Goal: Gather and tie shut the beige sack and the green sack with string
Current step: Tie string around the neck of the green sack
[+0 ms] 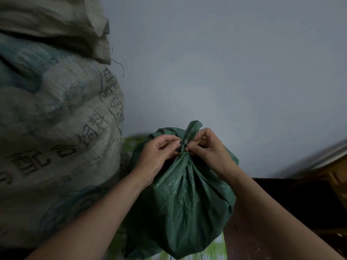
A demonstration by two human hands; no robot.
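Note:
The green sack (185,203) stands low in the middle, its mouth gathered into a twisted neck with a short tuft above. A thin pale string (181,145) circles that neck. My left hand (159,156) pinches the string on the neck's left side. On the right side, my right hand (208,147) pinches the other end with curled fingers. The big beige sack (56,128), printed with dark characters, towers at the left, touching the green sack's side; its mouth is not plainly visible.
A pale grey wall (225,72) fills the background. Another beige sack (52,21) lies on top of the big one. A green-and-white checked cloth (214,248) lies under the green sack. Dark wooden furniture (300,203) and a yellowish wooden piece (338,175) stand at the right.

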